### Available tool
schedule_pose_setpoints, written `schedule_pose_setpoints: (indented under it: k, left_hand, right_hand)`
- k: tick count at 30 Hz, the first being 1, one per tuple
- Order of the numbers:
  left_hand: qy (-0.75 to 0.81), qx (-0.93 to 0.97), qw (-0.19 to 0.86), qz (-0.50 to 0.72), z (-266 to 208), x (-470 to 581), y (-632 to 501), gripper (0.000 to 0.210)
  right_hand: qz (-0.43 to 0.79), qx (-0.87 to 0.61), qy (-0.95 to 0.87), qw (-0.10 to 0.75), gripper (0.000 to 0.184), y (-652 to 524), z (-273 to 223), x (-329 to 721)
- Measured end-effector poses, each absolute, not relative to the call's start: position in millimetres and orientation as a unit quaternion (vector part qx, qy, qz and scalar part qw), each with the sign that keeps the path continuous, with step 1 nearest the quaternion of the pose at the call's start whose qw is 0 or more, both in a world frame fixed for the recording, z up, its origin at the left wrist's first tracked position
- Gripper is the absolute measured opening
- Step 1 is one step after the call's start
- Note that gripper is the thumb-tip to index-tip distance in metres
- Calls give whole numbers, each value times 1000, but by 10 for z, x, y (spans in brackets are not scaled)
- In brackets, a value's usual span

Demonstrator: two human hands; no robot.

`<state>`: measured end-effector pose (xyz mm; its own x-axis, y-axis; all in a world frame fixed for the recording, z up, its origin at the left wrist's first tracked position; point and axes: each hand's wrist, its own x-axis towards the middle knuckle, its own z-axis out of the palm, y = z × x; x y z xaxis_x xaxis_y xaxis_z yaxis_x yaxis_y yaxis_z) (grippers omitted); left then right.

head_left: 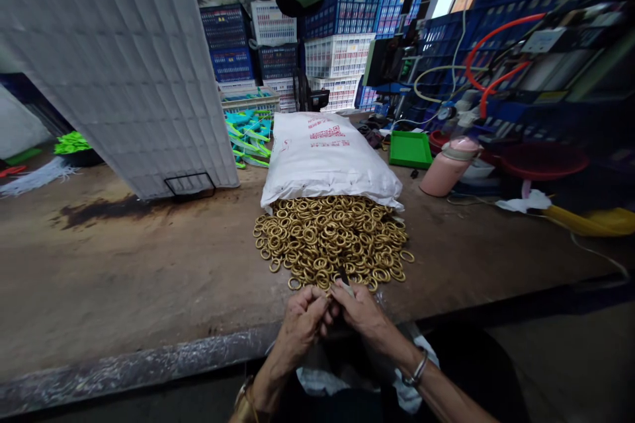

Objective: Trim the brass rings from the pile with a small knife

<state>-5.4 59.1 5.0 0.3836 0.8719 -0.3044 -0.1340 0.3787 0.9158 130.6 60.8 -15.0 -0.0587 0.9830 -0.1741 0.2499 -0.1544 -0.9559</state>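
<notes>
Both my hands meet at the table's front edge, just before a pile of brass-coloured rings [332, 238]. My left hand [303, 317] is closed in a pinch on what looks like one ring [328, 298], mostly covered by the fingers. Close against it, my right hand [366, 318] is closed around a thin dark tool [343, 275] with a pale part by the thumb; its kind is hard to make out. The rings spill from the mouth of a white woven sack [325, 155] with red print, lying on the wooden table [163, 277].
A tall pale ribbed panel [129, 66] stands at left in a black wire stand [189, 184]. Right of the sack are a green tray [410, 149], a pink bottle [449, 165] and a red bowl [543, 162]. Stacked plastic crates [340, 53] fill the back.
</notes>
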Motion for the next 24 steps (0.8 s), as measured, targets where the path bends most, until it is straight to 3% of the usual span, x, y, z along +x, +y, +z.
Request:
schedule_pose_setpoints:
  k: [6,10,16,24]
  left_hand:
    - [435,430,699,370,0,-62,591,32]
    - [445,442,669,400,-15,-63,596,31]
    - [440,464,645,418,46,-74,581,25]
    - [421,481,648,414,100,-73,507,26]
  right_hand:
    - [386,-620,-583,355,28,616,-46,1344]
    - [280,-622,-680,269,13,560,-57,1375]
    - [222,-606,-745,171,30,485,-30,1351]
    - [176,-647,-732,119,26,539,-85,1412]
